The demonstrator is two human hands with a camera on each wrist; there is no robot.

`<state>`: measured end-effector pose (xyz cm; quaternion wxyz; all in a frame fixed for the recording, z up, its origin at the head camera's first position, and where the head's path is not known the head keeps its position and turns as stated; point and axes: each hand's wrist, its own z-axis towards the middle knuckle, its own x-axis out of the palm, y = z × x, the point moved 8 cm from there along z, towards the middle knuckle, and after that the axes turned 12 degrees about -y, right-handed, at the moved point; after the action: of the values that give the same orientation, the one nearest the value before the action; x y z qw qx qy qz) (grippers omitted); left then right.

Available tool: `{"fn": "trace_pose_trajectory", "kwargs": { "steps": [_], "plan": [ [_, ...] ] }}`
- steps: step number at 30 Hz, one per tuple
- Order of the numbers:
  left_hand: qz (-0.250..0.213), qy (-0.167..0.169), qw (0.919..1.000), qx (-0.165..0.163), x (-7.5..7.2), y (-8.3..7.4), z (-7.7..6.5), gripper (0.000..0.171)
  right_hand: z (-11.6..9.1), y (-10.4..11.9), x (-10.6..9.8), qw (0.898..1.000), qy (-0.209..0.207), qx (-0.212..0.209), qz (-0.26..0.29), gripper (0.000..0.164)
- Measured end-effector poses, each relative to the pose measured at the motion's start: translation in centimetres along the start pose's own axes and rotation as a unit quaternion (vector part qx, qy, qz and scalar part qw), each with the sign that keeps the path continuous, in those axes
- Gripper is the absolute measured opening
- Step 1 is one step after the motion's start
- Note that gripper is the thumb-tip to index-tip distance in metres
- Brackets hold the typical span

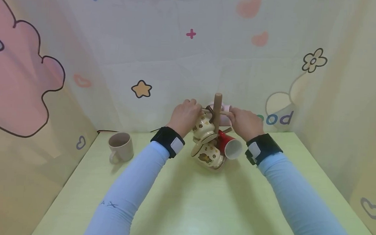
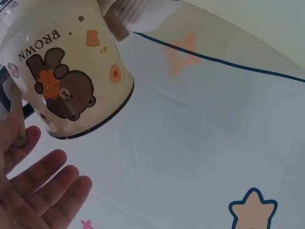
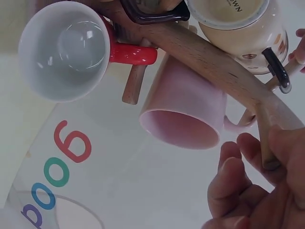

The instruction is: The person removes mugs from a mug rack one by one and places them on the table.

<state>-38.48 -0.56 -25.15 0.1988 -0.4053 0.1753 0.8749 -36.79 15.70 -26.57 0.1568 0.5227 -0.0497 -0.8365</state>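
Note:
A wooden mug tree [image 1: 218,106] stands at the back of the table, hung with several mugs. My left hand [image 1: 185,117] pinches a peg on its left side, by a cream bear mug [image 2: 71,81] that hangs there; the other fingers stretch out below. On the opposite side my right hand [image 1: 247,123] pinches another peg [image 3: 265,140] between thumb and fingers. A pink mug [image 3: 183,105] hangs behind the post, partly hidden in the head view. Lower down are a red mug [image 1: 230,147] with a white inside and a second cream bear mug [image 1: 209,156].
A beige mug [image 1: 121,147] stands upright on the pale green table [image 1: 184,205], off to the left with its handle toward the front. A printed cloth [image 1: 120,72] hangs right behind the mug tree. Side walls of cloth border the table.

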Motion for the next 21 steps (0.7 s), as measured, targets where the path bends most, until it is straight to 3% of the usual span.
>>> {"fn": "trace_pose_trajectory", "kwargs": {
  "steps": [8,16,21],
  "plan": [
    [0.008,0.008,0.9999,0.004,-0.1,-0.5,-0.3,0.025,0.4,-0.6,0.0,1.0,-0.012,0.007,0.008,0.035],
    [0.028,-0.006,0.9994,0.018,-0.4,-1.1,-0.4,0.025,0.9,-0.8,-0.3,0.999,-0.02,0.014,0.021,0.036],
    [0.052,-0.012,0.9979,0.038,-0.3,-1.7,-0.4,0.016,1.3,-1.4,-0.2,0.999,-0.007,0.042,0.029,0.039]
  ]
}}
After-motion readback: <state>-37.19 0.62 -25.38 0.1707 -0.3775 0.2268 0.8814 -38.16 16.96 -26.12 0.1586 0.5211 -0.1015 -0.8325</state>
